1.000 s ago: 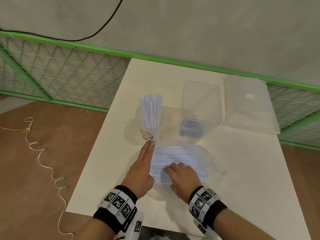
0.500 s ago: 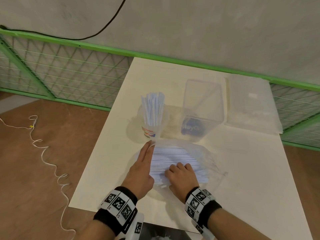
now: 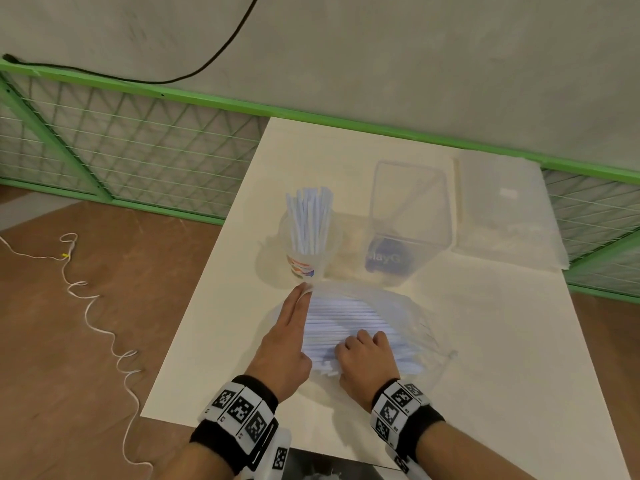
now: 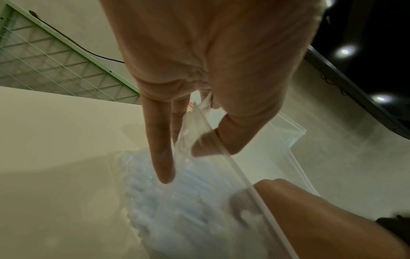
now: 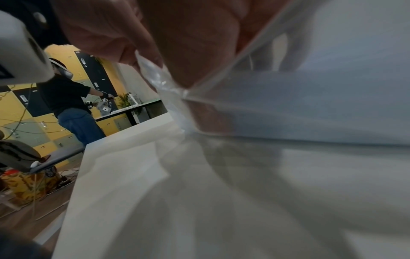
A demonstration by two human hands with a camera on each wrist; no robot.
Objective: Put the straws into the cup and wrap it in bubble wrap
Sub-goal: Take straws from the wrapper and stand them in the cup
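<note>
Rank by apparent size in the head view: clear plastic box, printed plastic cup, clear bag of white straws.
1. Clear bag of white straws, though nearer the camera.
2. Clear plastic box.
3. Printed plastic cup.

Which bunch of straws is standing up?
The white straws in the clear plastic cup stand upright; the other straws lie flat inside the clear plastic bag.

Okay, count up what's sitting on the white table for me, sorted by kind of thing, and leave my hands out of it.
Cup holding upright straws: 1
Clear plastic bag of loose straws: 1
Clear plastic box: 1
Stack of bubble wrap: 1
Total: 4 things on the table. The single straws are too many and too blurred to count.
</note>
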